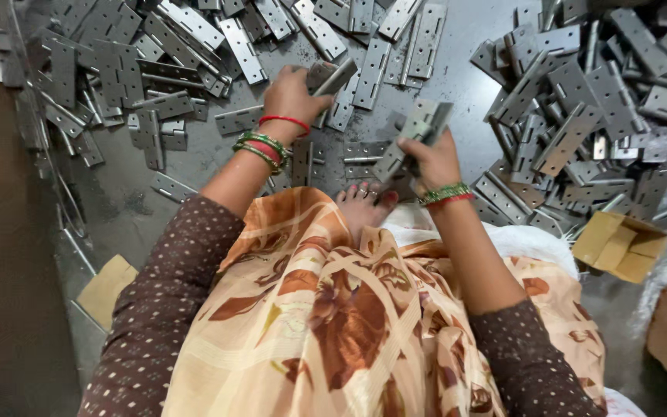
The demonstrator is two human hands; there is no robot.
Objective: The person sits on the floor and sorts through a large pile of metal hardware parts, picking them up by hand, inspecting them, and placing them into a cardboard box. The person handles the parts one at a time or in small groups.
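Person seated on grey floor point(457, 46), viewed from above. Left hand point(291, 96) reaches fwd, fingers curled round one folded metal hinge point(332, 77); hinge sticks out of the grip on the thumb side, long axis running diag., free end pointing up-right toward the scattered hinges point(156, 69) at top left. Grip closed on it; palm side hidden, so exact contact pts not visible. Right hand point(430, 158) clamped round a small stack of hinges point(414, 135); stack projects above the fist, long axis tilted, upper end pointing up-right, lower end down-left past the knuckles. How many pcs in the stack: cannot tell. The two held items are near each other but apart, w/ bare floor and a few loose hinges between. Large heap of hinges point(580, 116) lies just right of the right hand. Cardboard box point(619, 245), open, sits at the heap's near edge, right of the forearm. Flat cardboard piece point(106, 289) lies on the floor by the left elbow. Bare toes point(360, 197) show between the wrists, below the stack.
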